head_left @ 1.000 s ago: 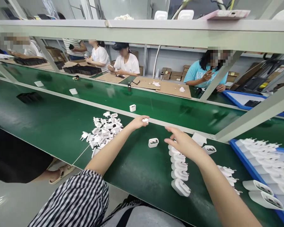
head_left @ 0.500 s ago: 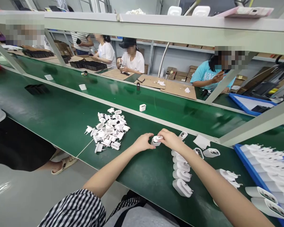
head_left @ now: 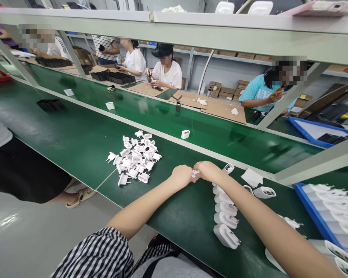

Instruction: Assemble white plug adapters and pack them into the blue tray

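Observation:
My left hand (head_left: pixel 181 177) and my right hand (head_left: pixel 208 171) meet over the green bench, both closed on a small white charger (head_left: pixel 195 173). The fingers cover most of it. To the left lies a heap of white two-pin plug caps (head_left: pixel 137 159). Just right of my hands runs a row of white chargers with pins (head_left: pixel 225 236), partly under my right forearm. Open-ended white charger housings (head_left: pixel 265 192) stand farther right, and another housing (head_left: pixel 228 168) is close behind my right wrist.
A blue tray (head_left: pixel 313 210) full of white chargers sits at the right. A folded white paper (head_left: pixel 251 177) lies by the pale divider strip. Beyond it, on the green belt, stands a lone white housing (head_left: pixel 185 134). A shelf beam (head_left: pixel 174 31) crosses overhead; several people sit opposite.
My left hand has closed in from spread fingers and now grips the charger together with my right hand. The whole view has shifted slightly.

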A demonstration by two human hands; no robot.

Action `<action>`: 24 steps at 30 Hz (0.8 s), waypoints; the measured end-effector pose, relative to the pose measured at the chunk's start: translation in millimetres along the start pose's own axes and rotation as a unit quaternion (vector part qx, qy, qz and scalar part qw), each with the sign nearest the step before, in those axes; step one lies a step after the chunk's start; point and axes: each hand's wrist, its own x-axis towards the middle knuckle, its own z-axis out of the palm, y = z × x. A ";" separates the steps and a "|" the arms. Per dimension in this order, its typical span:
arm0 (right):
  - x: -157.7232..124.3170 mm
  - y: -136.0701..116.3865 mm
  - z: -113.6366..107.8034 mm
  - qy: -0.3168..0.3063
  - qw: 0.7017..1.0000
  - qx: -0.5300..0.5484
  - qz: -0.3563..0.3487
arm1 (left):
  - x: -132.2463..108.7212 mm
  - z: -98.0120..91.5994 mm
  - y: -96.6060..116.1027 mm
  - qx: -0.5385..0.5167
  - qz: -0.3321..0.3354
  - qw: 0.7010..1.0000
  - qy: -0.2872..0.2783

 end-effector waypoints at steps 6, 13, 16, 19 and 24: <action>5.4 -1.4 -4.6 -0.077 0.996 -0.049 -0.006 | 21.8 -20.7 9.4 -0.020 -0.004 0.991 -0.131; -6.5 -14.7 -2.2 -0.094 0.992 -0.089 -0.012 | 15.2 -23.4 -17.8 0.094 -0.118 0.988 0.024; -18.5 -21.1 -4.5 -0.111 0.989 -0.093 -0.012 | 7.6 -32.8 -55.5 0.103 -0.177 0.976 0.081; -28.9 -22.8 -14.9 -0.100 0.992 -0.077 -0.014 | 2.8 -44.4 -85.3 0.086 -0.168 0.978 0.084; -32.3 -20.6 -36.7 0.065 0.995 -0.044 -0.060 | -0.1 -67.3 -82.5 0.021 -0.061 0.995 0.076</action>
